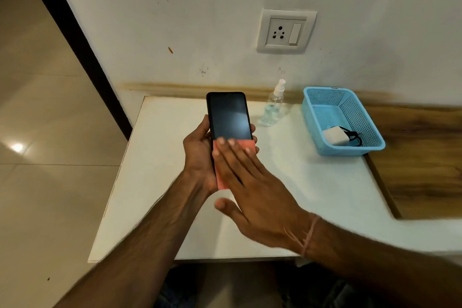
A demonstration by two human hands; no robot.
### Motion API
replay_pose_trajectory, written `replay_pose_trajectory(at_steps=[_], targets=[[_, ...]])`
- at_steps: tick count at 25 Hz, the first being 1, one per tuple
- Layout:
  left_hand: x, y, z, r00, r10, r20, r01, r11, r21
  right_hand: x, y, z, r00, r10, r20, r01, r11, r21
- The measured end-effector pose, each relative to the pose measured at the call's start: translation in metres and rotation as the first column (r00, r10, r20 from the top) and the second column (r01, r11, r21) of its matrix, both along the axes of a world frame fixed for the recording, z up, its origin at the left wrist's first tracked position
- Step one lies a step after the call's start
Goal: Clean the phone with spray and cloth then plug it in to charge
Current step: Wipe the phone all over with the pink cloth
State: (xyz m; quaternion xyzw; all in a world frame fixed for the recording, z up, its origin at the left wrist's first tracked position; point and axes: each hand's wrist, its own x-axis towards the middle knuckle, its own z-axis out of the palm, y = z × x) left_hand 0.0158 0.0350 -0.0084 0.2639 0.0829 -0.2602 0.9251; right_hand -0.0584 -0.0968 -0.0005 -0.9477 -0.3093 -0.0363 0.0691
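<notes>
My left hand (198, 157) grips a black phone (228, 115) from the left side and behind, holding it screen up above the white table. A pink cloth (240, 144) lies over the lower half of the screen. My right hand (247, 182) presses the cloth flat against the phone with straight fingers. A clear spray bottle (273, 105) with a white nozzle stands on the table just right of the phone. The white charger (336, 136) with its black cable lies in a blue basket (310, 110). The wall socket (286, 31) sits above the bottle.
The white table (287, 182) stands against the wall, with a wooden surface (425, 157) adjoining on the right. Tiled floor lies to the left, beyond the table's left edge. A dark door frame runs diagonally at the upper left.
</notes>
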Motion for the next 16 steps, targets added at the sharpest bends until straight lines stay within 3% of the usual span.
replay_pose_trajectory(at_steps=[5, 12, 16], targets=[[0.000, -0.003, -0.003, 1.000, 0.011, 0.007, -0.010, 1.000, -0.009, -0.009, -0.023, -0.004, 1.000, 0.021, -0.009, -0.022, 0.998, -0.051], [-0.001, -0.006, -0.010, 0.998, 0.066, 0.019, -0.068, 0.995, 0.071, 0.090, 0.010, 0.030, 0.971, -0.240, -0.001, 0.239, 0.969, 0.068], [0.000, -0.003, -0.012, 0.996, 0.082, 0.036, -0.084, 0.995, 0.057, 0.079, 0.020, 0.023, 0.981, -0.191, 0.029, 0.189, 0.980, 0.067]])
